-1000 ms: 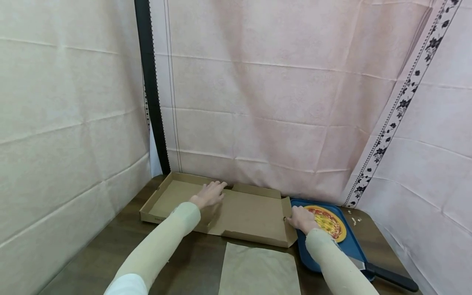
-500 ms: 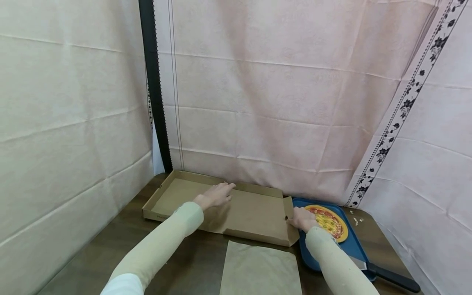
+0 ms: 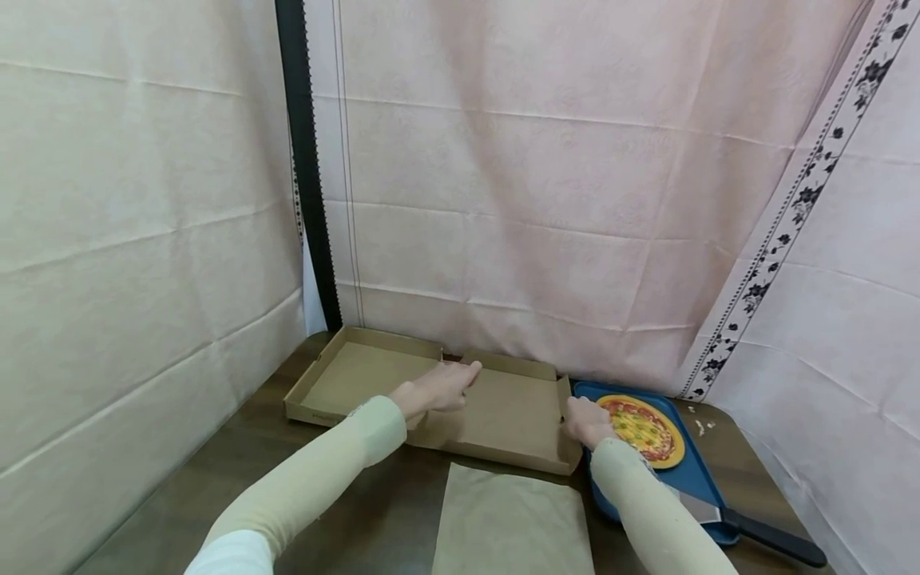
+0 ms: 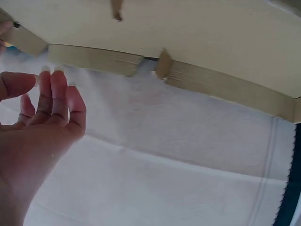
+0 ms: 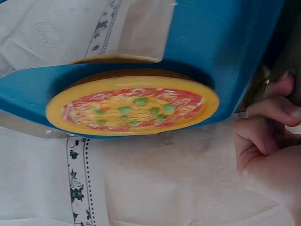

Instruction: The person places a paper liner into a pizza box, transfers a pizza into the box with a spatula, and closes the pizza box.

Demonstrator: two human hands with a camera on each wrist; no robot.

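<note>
A cardboard pizza box (image 3: pixel 503 419) lies unfolded on the table, its tray half at left and its lid half at right. My left hand (image 3: pixel 443 388) hovers over the lid's left part, holding nothing; the left wrist view shows this hand (image 4: pixel 49 122) with fingers loosely bent and apart from the cardboard. At the lid's right side flap, my right hand (image 3: pixel 587 421) pinches the cardboard with curled fingers, some of them hidden. Beside that hand (image 5: pixel 273 136), a toy-like pizza (image 5: pixel 131 110) with a yellow rim rests on a blue tray (image 5: pixel 211 42).
A pizza server (image 3: pixel 772 537) lies across the tray's front right corner, its black handle jutting over the table. A square sheet of brown paper (image 3: pixel 513 523) is in front of the box. Pale cloth curtains (image 3: pixel 503 200) rise behind. Small white scraps (image 3: pixel 700 427) lie right of the tray.
My left hand has moved right and slightly up over the lid. My right hand stays at the right flap, which now stands more upright. The view has shifted slightly.
</note>
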